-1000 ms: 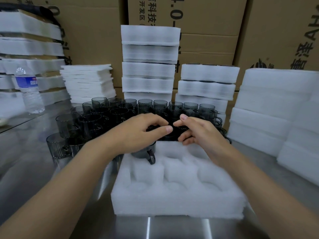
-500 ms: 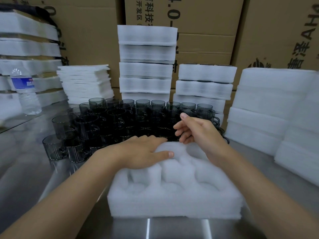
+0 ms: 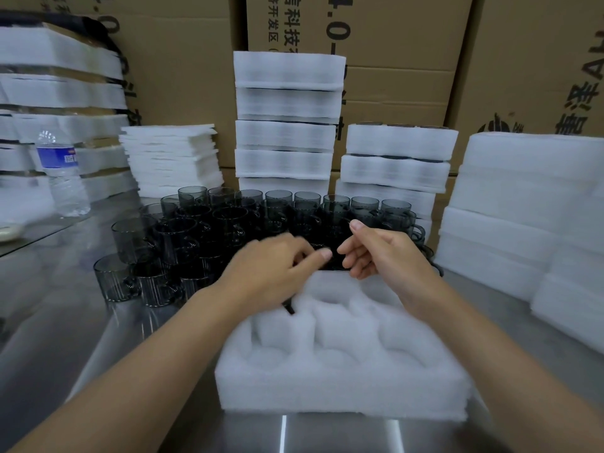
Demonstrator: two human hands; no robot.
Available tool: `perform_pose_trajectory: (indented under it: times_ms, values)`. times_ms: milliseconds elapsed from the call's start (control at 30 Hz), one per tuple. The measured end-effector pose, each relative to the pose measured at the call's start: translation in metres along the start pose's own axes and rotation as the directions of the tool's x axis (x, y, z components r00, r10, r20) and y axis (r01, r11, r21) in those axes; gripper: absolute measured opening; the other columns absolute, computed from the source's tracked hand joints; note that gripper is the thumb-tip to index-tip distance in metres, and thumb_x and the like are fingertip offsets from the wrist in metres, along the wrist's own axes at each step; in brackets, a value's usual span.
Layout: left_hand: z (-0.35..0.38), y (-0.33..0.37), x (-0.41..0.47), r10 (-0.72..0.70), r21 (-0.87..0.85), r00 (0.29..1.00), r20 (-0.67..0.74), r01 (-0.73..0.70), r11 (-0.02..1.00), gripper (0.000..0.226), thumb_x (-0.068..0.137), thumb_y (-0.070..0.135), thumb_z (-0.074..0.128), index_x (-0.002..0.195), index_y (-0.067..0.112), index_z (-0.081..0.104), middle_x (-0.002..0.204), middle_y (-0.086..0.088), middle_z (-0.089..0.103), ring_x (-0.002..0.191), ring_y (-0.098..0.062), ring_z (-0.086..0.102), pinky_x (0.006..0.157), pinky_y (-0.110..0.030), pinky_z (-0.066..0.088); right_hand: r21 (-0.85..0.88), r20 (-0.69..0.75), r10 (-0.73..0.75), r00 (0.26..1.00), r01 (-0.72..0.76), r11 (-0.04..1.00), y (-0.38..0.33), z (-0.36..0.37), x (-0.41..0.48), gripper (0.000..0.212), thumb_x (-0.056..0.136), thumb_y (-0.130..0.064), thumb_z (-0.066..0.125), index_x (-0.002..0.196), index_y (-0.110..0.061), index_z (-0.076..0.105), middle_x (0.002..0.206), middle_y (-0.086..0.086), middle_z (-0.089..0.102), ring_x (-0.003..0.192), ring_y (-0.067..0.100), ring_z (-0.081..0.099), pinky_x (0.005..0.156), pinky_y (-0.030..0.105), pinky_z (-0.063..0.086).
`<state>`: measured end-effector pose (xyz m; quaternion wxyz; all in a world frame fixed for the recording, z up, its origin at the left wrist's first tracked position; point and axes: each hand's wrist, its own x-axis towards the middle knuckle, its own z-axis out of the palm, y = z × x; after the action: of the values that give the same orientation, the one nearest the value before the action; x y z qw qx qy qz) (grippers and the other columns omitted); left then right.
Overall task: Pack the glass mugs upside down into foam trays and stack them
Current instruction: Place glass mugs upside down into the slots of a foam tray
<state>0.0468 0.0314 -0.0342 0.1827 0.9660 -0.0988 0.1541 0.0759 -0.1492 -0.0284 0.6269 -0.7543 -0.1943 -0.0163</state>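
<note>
A white foam tray (image 3: 343, 380) with round pockets lies in front of me on the steel table. A dark mug handle (image 3: 289, 308) sticks out of its far left pocket, below my left palm. Behind the tray stands a crowd of upright smoky glass mugs (image 3: 228, 223). My left hand (image 3: 271, 269) hovers blurred over the tray's far edge, thumb straight and pointing at the nearest mug (image 3: 330, 263); I see nothing in it. My right hand (image 3: 379, 253) hangs just right of that mug with loosely curled fingers, holding nothing.
Stacks of packed foam trays (image 3: 287, 125) stand behind the mugs, with another stack (image 3: 398, 158) to its right. Foam sheets (image 3: 170, 158) and a water bottle (image 3: 62, 178) are at the left. More foam (image 3: 523, 207) is piled at the right. Cardboard boxes (image 3: 392, 76) form the back wall.
My left hand pushed a mug down into the tray's far left pocket, then lifted off and moved forward to the loose mugs. My right hand stayed near the tray's far edge.
</note>
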Motion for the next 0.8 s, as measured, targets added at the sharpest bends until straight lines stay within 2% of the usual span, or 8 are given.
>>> perform_pose_trajectory:
  times_ms: [67, 133, 233, 333, 500, 633, 800]
  values:
    - [-0.004, -0.005, 0.001, -0.035, 0.073, 0.95, -0.311, 0.061, 0.995, 0.042, 0.087, 0.061, 0.04, 0.105, 0.031, 0.062, 0.099, 0.013, 0.057, 0.082, -0.01, 0.054, 0.075, -0.03, 0.038, -0.012, 0.008, 0.012, 1.0, -0.012, 1.0, 0.0, 0.0, 0.0, 0.043, 0.098, -0.039, 0.047, 0.072, -0.014, 0.071, 0.06, -0.002, 0.065, 0.054, 0.008, 0.058, 0.055, 0.018, 0.048]
    - [-0.01, -0.014, 0.002, -0.076, 0.109, 0.901, -0.427, 0.134, 0.985, 0.036, 0.088, 0.05, 0.052, 0.116, 0.028, 0.059, 0.115, 0.008, 0.056, 0.088, -0.016, 0.058, 0.074, -0.029, 0.036, -0.02, 0.013, 0.018, 1.0, -0.017, 1.0, 0.0, 0.0, 0.0, 0.043, 0.098, -0.039, 0.047, 0.072, -0.014, 0.071, 0.06, -0.003, 0.066, 0.054, 0.008, 0.058, 0.056, 0.018, 0.048]
    - [-0.012, -0.029, 0.004, -0.155, 0.157, 0.904, -0.399, 0.234, 0.959, 0.054, 0.087, 0.042, 0.06, 0.135, 0.023, 0.045, 0.136, 0.003, 0.042, 0.094, -0.021, 0.06, 0.07, -0.029, 0.038, -0.021, 0.022, 0.021, 1.0, -0.02, 1.0, 0.0, 0.0, 0.0, 0.043, 0.098, -0.039, 0.047, 0.072, -0.014, 0.071, 0.06, -0.003, 0.066, 0.055, 0.008, 0.058, 0.056, 0.018, 0.048]
    - [-0.008, -0.039, 0.006, -0.22, 0.2, 0.923, -0.315, 0.291, 0.936, 0.069, 0.086, 0.037, 0.063, 0.144, 0.021, 0.031, 0.144, -0.001, 0.034, 0.099, -0.024, 0.059, 0.066, -0.03, 0.04, -0.022, 0.025, 0.026, 0.999, -0.025, 0.999, 0.0, 0.0, -0.001, 0.043, 0.098, -0.039, 0.047, 0.073, -0.012, 0.071, 0.06, -0.003, 0.065, 0.055, 0.008, 0.058, 0.058, 0.019, 0.048]
    - [-0.004, -0.05, 0.008, -0.226, 0.128, 0.925, -0.304, 0.275, 0.953, 0.069, 0.086, 0.019, 0.067, 0.145, 0.02, 0.031, 0.143, -0.005, 0.035, 0.087, -0.028, 0.061, 0.071, -0.039, 0.05, -0.029, 0.032, 0.029, 0.999, -0.028, 0.999, 0.0, 0.001, 0.0, 0.043, 0.098, -0.039, 0.047, 0.073, -0.012, 0.071, 0.06, -0.003, 0.065, 0.056, 0.009, 0.058, 0.058, 0.019, 0.047]
    - [-0.002, -0.058, 0.01, -0.236, 0.075, 0.927, -0.293, 0.268, 0.96, 0.072, 0.087, 0.015, 0.066, 0.147, 0.019, 0.027, 0.146, -0.007, 0.033, 0.093, -0.032, 0.062, 0.081, -0.046, 0.052, -0.034, 0.037, 0.026, 0.999, -0.025, 0.999, 0.0, 0.0, 0.0, 0.043, 0.098, -0.039, 0.047, 0.073, -0.013, 0.071, 0.06, -0.003, 0.065, 0.056, 0.008, 0.058, 0.058, 0.019, 0.047]
    - [-0.002, -0.062, 0.011, -0.202, 0.068, 0.922, -0.331, 0.237, 0.969, 0.07, 0.087, 0.013, 0.066, 0.146, 0.02, 0.029, 0.127, -0.011, 0.045, 0.086, -0.031, 0.062, 0.078, -0.047, 0.052, -0.042, 0.041, 0.03, 0.999, -0.029, 0.999, 0.001, 0.0, 0.0, 0.043, 0.097, -0.04, 0.047, 0.071, -0.015, 0.071, 0.061, -0.003, 0.066, 0.056, 0.008, 0.058, 0.058, 0.018, 0.048]
